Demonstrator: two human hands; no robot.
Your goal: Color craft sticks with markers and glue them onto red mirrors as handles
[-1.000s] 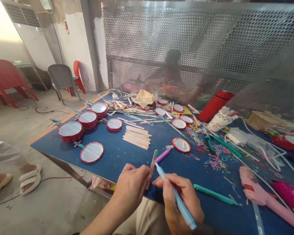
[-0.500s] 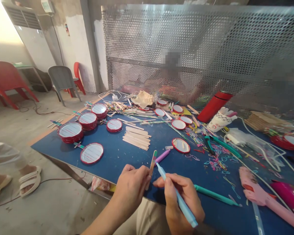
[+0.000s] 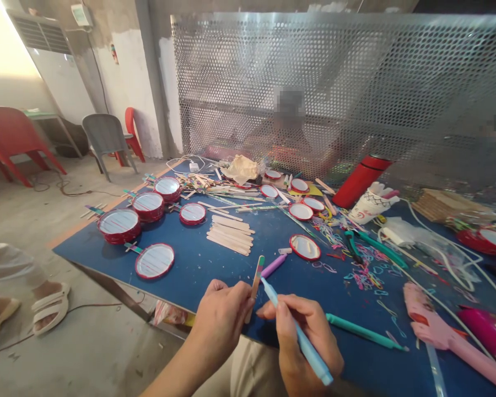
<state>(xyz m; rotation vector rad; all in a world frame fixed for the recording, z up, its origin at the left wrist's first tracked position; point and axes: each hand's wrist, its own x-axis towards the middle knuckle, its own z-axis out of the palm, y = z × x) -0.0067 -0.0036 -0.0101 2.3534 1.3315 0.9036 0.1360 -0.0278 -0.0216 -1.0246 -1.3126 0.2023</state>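
My left hand [image 3: 225,314] is closed on a wooden craft stick [image 3: 257,275] held upright near the table's front edge; its top end is coloured green, with a purplish band below. In my right hand [image 3: 303,336] is a light blue marker [image 3: 310,347], its tip pointing up and left, close beside the stick. Whether tip and stick touch, I cannot tell. Just behind them lies a purple marker [image 3: 274,266], and a teal marker [image 3: 364,332] rests right of my right hand. Beyond, plain craft sticks [image 3: 230,234] lie side by side in a row.
Round red-rimmed pieces with stick necks [image 3: 119,223] stand at the left. A red bottle [image 3: 361,179], a paper cup of markers [image 3: 372,204], teal pliers [image 3: 378,248], scattered rubber bands [image 3: 366,273] and a pink glue gun [image 3: 434,325] lie right. A perforated metal panel [image 3: 334,82] rises behind.
The marker tip has shifted very slightly down and left beside the stick, with my right hand. My left hand keeps the stick in almost the same place.
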